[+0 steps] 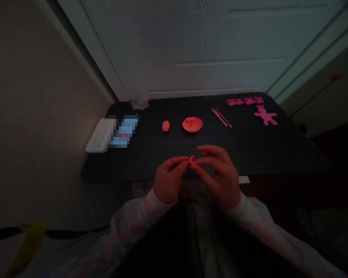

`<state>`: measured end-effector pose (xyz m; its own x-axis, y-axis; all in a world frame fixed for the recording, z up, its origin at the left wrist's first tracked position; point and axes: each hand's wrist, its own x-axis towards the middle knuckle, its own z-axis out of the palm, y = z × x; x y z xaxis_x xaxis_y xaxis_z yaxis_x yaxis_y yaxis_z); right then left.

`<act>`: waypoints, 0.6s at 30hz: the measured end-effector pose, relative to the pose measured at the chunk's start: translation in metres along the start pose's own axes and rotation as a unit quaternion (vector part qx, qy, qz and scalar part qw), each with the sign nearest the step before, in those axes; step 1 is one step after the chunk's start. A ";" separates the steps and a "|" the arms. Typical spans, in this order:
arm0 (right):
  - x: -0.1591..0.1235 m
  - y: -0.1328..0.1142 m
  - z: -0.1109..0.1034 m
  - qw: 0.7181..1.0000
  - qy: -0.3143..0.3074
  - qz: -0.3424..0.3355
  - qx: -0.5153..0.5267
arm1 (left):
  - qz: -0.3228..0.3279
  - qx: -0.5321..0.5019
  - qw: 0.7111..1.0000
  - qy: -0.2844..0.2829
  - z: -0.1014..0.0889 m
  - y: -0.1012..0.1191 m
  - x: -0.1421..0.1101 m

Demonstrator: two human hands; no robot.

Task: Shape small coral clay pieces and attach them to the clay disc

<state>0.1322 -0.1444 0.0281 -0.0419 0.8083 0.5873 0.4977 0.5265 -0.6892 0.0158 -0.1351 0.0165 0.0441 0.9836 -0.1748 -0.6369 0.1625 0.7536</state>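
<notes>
Both my hands meet over the near edge of a low black table [249, 150]. My left hand [169, 179] and my right hand [219, 175] pinch a small piece of orange-red clay [192, 158] between their fingertips. Farther back on the table lies a flat round orange clay flower shape [192, 124], with a small orange clay ball [166, 126] to its left. The light is dim.
Two thin pink modelling sticks [222, 117] lie right of the flower shape. Several pink clay pieces [245, 101] and a pink clay figure [266, 115] sit at the back right. A white box [100, 135] rests at the left edge. A white door [205, 46] stands behind.
</notes>
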 end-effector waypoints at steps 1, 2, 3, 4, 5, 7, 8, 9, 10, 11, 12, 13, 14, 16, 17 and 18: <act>0.000 0.000 0.000 1.000 0.001 0.000 -0.002 | -0.003 -0.002 1.000 -0.001 0.001 0.001 0.000; 0.000 0.000 0.000 1.000 0.002 -0.001 -0.003 | -0.005 -0.003 1.000 -0.002 0.001 0.002 0.000; 0.000 0.000 0.000 1.000 0.003 -0.002 -0.005 | -0.007 -0.003 1.000 -0.003 0.002 0.002 -0.001; 0.000 0.000 0.000 1.000 0.005 -0.003 -0.006 | -0.009 -0.003 1.000 -0.006 0.002 0.002 -0.001; 0.000 0.000 0.000 1.000 0.006 -0.003 -0.009 | -0.009 -0.004 1.000 -0.009 0.002 0.002 -0.001; 0.000 -0.001 0.000 1.000 0.011 -0.005 -0.012 | -0.010 -0.003 1.000 -0.010 0.002 0.002 -0.002; 0.000 -0.001 0.000 1.000 0.011 -0.009 -0.012 | -0.012 -0.002 1.000 -0.007 0.002 0.002 -0.002; 0.000 -0.001 0.000 1.000 0.011 -0.013 -0.012 | -0.016 -0.002 1.000 -0.001 0.002 0.001 -0.002; 0.000 -0.001 -0.001 1.000 0.010 -0.017 -0.011 | -0.020 -0.003 1.000 0.004 0.002 0.001 -0.002; 0.000 -0.001 -0.001 1.000 0.010 -0.020 -0.009 | -0.024 -0.003 1.000 0.009 0.003 0.001 -0.002; 0.000 -0.001 -0.001 1.000 0.010 -0.021 -0.008 | -0.029 -0.005 1.000 0.011 0.003 0.002 -0.002; 0.000 -0.001 -0.001 1.000 0.010 -0.018 -0.009 | -0.032 -0.008 0.999 0.010 0.003 0.002 -0.002; -0.001 -0.002 -0.001 1.000 0.011 -0.015 -0.010 | -0.034 -0.011 0.999 0.009 0.004 0.002 -0.002; -0.001 -0.002 -0.001 1.000 0.011 -0.008 -0.011 | -0.035 -0.012 0.999 0.008 0.005 0.003 -0.002; -0.001 -0.002 -0.001 1.000 0.011 -0.006 -0.012 | -0.034 -0.012 0.999 0.009 0.005 0.003 -0.002; 0.000 -0.003 -0.001 1.000 0.011 -0.004 -0.012 | -0.034 -0.011 0.999 0.009 0.005 0.003 -0.002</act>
<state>0.1319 -0.1464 0.0302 -0.0263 0.7977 0.6025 0.5175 0.5265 -0.6745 0.0177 -0.1364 0.0224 0.0733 0.9688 -0.2366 -0.6505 0.2263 0.7250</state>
